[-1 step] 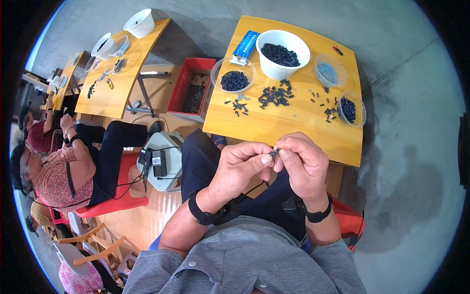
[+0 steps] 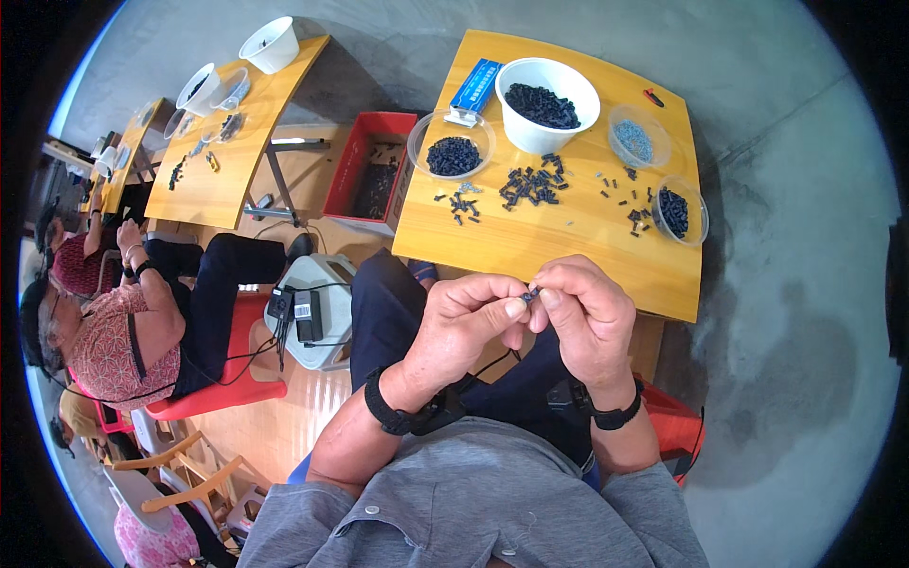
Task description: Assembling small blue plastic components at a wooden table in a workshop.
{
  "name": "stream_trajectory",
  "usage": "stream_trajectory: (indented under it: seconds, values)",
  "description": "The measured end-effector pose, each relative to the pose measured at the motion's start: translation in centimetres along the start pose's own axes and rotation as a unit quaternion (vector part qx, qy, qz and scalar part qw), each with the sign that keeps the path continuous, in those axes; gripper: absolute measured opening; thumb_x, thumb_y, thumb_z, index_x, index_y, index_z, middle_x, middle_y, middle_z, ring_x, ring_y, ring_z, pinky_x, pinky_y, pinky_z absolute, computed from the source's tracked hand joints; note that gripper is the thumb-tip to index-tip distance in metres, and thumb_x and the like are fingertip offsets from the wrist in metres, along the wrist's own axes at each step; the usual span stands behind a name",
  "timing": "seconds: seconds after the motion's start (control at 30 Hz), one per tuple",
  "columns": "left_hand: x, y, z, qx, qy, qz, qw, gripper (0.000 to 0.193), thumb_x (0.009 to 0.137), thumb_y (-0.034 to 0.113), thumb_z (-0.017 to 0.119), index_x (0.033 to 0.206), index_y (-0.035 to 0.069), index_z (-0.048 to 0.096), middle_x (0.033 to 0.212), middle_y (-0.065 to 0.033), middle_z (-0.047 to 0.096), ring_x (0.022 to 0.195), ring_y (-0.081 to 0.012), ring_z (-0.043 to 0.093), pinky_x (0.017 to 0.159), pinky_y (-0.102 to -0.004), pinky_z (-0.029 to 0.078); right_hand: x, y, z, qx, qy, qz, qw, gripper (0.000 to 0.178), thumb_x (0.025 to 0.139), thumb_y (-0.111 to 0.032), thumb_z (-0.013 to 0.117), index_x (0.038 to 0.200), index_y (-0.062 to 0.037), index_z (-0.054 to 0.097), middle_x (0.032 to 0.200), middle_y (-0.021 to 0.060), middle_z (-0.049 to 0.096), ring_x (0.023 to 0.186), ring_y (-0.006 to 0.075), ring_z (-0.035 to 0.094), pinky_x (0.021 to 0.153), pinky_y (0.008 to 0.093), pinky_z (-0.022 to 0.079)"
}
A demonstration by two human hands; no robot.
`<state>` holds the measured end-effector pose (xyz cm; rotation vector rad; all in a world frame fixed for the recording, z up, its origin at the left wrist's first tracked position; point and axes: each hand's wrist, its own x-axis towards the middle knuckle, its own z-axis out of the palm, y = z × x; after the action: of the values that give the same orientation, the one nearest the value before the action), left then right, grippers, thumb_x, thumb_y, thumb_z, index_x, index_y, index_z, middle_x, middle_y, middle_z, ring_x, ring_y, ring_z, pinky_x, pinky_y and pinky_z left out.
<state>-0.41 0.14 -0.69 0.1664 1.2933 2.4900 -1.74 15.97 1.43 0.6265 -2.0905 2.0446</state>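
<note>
Left hand [image 2: 456, 324], right hand [image 2: 593, 320] both pinching small dark part [image 2: 531, 294], right of frame centre; long axis apparently rising rightward.

Head view: fisheye, upright, set above and behind the left hand [image 2: 459, 322] and right hand [image 2: 595, 317], facing steeply down and forward. Both hands lie near the lens; coverage includes the table [image 2: 454, 222] beyond them and wall [image 2: 786, 237] rightward.

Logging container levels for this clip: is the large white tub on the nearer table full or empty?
Neither: the white tub is partly filled. Bare inner wall shows above the small black pieces inside.
</note>
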Motion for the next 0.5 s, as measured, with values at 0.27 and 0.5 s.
stream_trajectory:
  seconds: [0.27, 0.5]
  values:
    - [0.24, -0.09, -0.03, 0.005, 0.003, 0.003, 1.000, 0.013, 0.092, 0.005, 0.053, 0.095, -0.004, 0.063, 0.086, -0.0066, 0.065, 0.066, -0.0071, 0.056, 0.061, -0.0199, 0.047, 0.30, 0.12, -0.29, -0.037, -0.016, -0.014, 0.999, 0.005, 0.089, 0.002, 0.054, 0.090, 0.0030, 0.059, 0.082, 0.0090, 0.059, 0.061, 0.0114, 0.057, 0.055, 0.0234, 0.046]
    - [0.42, -0.01, -0.06, 0.006, 0.005, -0.009, 1.000, 0.013, 0.091, 0.004, 0.053, 0.094, -0.004, 0.063, 0.085, -0.0069, 0.065, 0.065, -0.0074, 0.056, 0.061, -0.0200, 0.048, 0.38, 0.23, -0.46, -0.051, -0.023, -0.011, 0.998, 0.005, 0.088, 0.002, 0.055, 0.089, 0.0029, 0.059, 0.081, 0.0091, 0.059, 0.061, 0.0115, 0.058, 0.054, 0.0238, 0.046]
